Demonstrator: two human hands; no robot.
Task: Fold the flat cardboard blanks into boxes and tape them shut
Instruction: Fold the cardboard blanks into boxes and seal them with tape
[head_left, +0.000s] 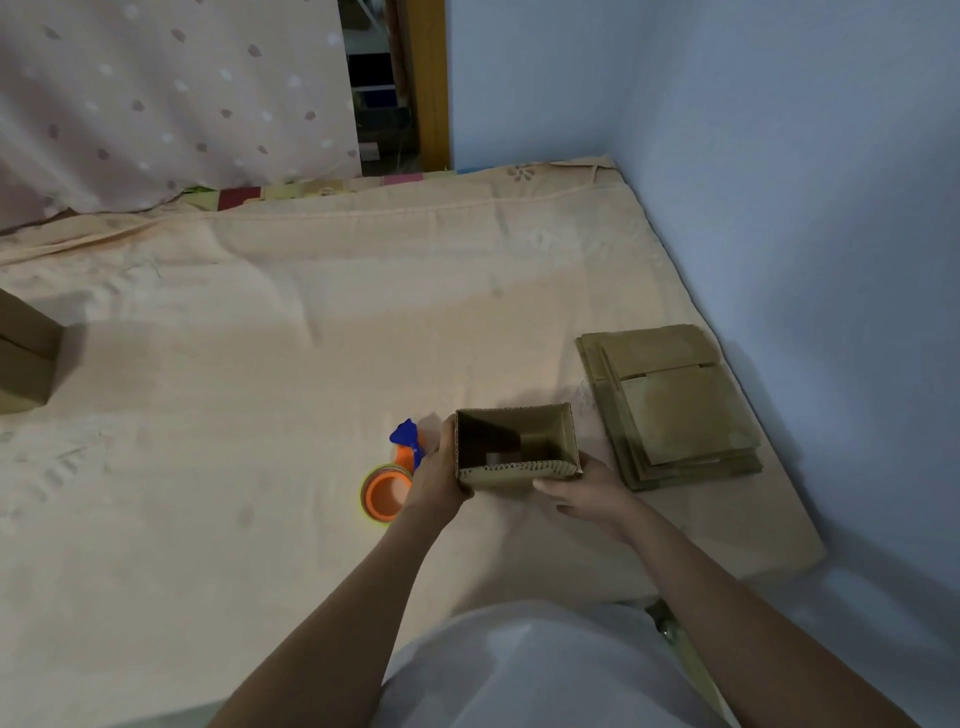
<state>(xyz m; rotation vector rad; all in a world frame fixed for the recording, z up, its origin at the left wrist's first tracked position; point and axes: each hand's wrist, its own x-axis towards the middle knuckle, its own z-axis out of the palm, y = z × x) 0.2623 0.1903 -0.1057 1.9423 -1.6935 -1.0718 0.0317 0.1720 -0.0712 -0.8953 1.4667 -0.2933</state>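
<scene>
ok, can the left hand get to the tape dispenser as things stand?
Probably yes. The tape dispenser lies on the bed right beside the left hand with nothing between, but that hand grips the open box and must let go first.

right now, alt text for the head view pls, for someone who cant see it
Two hands hold an open-topped cardboard box over a bed, left hand on its left side, right hand at its near right corner. A tape dispenser lies just left of it; a stack of flat blanks lies to the right by the wall.
</scene>
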